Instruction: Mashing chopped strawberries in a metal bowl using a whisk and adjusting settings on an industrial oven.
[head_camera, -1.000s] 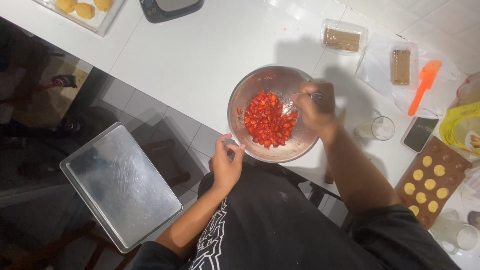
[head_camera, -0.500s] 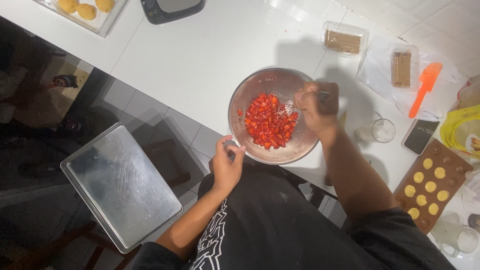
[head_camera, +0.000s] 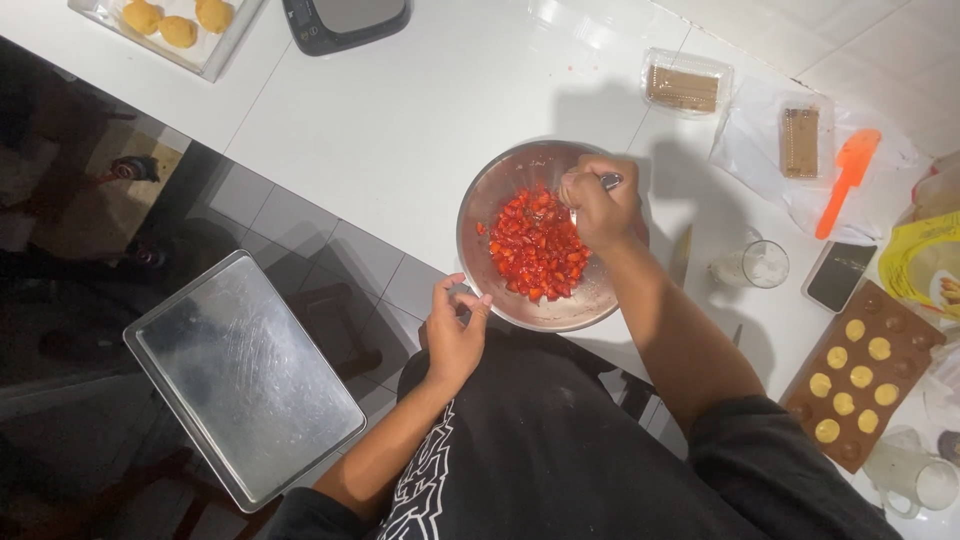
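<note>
Two hands at work: right hand (head_camera: 597, 205) closed around a metal utensil (head_camera: 608, 181) over the steel bowl (head_camera: 500, 190); left hand (head_camera: 455, 325) pinches the rim at 7 o'clock. Chopped red fruit (head_camera: 535, 245) lies fully cut; mixing appears underway, unfinished.

The right hand (head_camera: 598, 205) hides the utensil's (head_camera: 610, 181) working end.

Our counts on the counter

We see one bowl (head_camera: 505, 190), one tray (head_camera: 240, 375), two wrapped biscuit packs (head_camera: 684, 88), one orange spatula (head_camera: 848, 175), two hands (head_camera: 455, 335).
</note>
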